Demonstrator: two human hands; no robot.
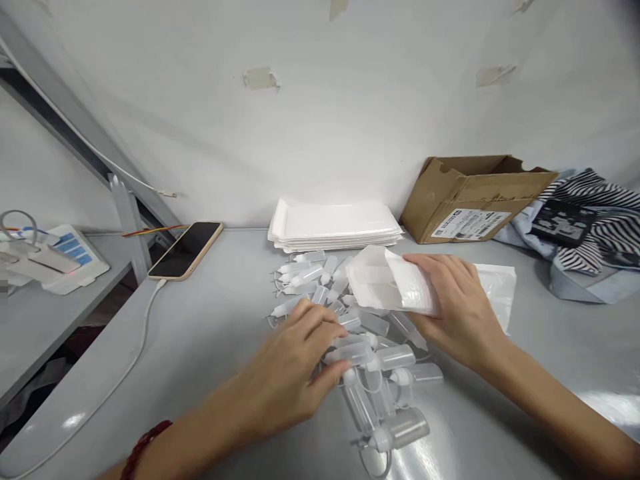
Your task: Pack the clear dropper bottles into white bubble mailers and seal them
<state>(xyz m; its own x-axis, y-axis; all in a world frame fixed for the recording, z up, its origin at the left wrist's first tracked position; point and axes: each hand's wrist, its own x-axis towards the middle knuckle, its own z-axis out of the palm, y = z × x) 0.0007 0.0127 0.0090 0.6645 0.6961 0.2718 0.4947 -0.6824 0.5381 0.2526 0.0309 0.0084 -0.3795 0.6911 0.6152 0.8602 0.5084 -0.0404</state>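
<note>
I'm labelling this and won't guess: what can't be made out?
In the head view:
Floor of the cardboard box: hidden by its front wall.
Fine print on its label: too small.
Whether the white pouch joins the white piece beyond: right hand covers the spot.
Number of bottles: overlapped, partly behind the left hand.
Far end of phone cable: cut off by the edge.

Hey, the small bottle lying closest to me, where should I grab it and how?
I'd pinch the middle of the nearest bottle's body, coming from the near right. It lies on its side with the base end free there, while its white cap and looped strap sit at the left and could snag; other bottles crowd its far side.
</note>
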